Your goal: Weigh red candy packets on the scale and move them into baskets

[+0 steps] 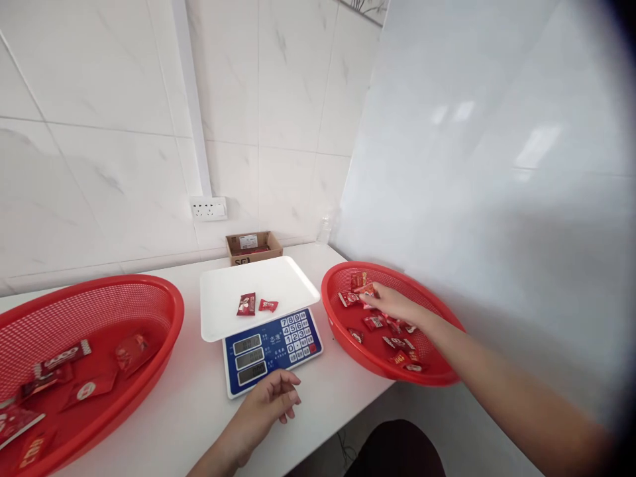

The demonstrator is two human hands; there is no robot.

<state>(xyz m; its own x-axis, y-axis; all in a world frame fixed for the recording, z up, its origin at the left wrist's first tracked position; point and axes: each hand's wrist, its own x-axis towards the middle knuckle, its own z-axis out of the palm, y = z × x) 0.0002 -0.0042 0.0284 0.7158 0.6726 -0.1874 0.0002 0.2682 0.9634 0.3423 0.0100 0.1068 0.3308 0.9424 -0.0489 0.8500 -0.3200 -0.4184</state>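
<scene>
My right hand (392, 302) reaches into the red basket (334, 324) on the right, its fingers closed on a red snack packet (368, 289). Several small red wrapped packets lie around it in that basket. My left hand (268, 404) hovers at the front edge of the digital scale (273, 351), loosely curled with thumb and fingers apart and nothing in it. On the scale's white tray (218, 291) rest a larger dark red packet (246, 304) and a smaller red twist-wrapped piece (268, 305). The scale's displays are too dim to read surely.
A second red basket (173, 311) with several larger red packets stands at the left. Behind the tray is a small cardboard box (254, 248) holding dark red items. A clear plastic object (324, 230) stands in the corner, and a socket (209, 209) is on the tiled wall.
</scene>
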